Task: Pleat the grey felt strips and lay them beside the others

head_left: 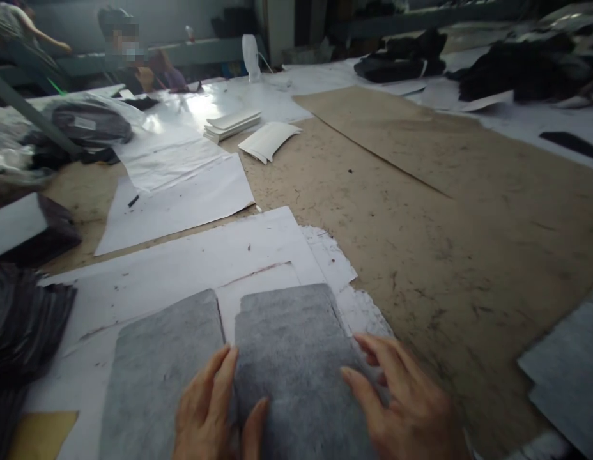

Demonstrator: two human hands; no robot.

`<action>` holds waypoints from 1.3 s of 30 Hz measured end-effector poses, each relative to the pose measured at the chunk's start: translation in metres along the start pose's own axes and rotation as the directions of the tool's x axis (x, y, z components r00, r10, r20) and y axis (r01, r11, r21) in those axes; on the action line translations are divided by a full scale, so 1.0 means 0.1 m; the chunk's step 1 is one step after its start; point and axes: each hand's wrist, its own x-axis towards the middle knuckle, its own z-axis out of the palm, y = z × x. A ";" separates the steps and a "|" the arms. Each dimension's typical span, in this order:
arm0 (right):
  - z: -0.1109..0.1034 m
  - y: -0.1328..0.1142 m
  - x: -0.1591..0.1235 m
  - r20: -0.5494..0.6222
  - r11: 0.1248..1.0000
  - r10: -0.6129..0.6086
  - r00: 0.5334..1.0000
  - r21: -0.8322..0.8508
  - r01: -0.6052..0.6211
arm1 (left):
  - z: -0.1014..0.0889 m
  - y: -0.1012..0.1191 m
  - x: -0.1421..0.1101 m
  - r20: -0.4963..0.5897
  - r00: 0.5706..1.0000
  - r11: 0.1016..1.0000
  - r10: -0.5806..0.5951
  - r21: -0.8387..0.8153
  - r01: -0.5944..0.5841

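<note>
Two grey felt pieces lie side by side on white paper (pixel 191 262) at the near edge of the table. My left hand (pixel 210 409) rests flat across the seam between the left felt piece (pixel 157 364) and the right felt piece (pixel 291 345), its fingers spread. On the right edge of the right piece lies my right hand (pixel 402 402), with its fingers stretched out and slightly apart. Neither hand holds anything.
Brown board (pixel 421 211) covers the table to the right. More grey felt sheets (pixel 569 370) lie at the right edge. White card stacks (pixel 232 122) and a curled card (pixel 270 139) sit further back. Dark bagged bundles (pixel 23 319) lie left. A person (pixel 126 54) sits at the far left.
</note>
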 end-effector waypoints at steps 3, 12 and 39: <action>0.08 -0.06 0.33 0.016 0.985 0.076 0.997 0.157 -0.077 | 0.06 -0.05 0.02 0.051 0.981 0.983 0.185 -0.017 -0.184; 0.26 0.02 0.80 0.476 0.882 0.333 0.814 0.148 -0.448 | 0.24 -0.07 -0.06 0.023 0.976 0.972 0.216 -0.096 -0.213; 0.34 0.12 0.98 0.509 0.930 0.304 0.806 0.026 -0.367 | 0.19 0.01 -0.04 0.026 0.974 0.970 0.224 -0.103 -0.220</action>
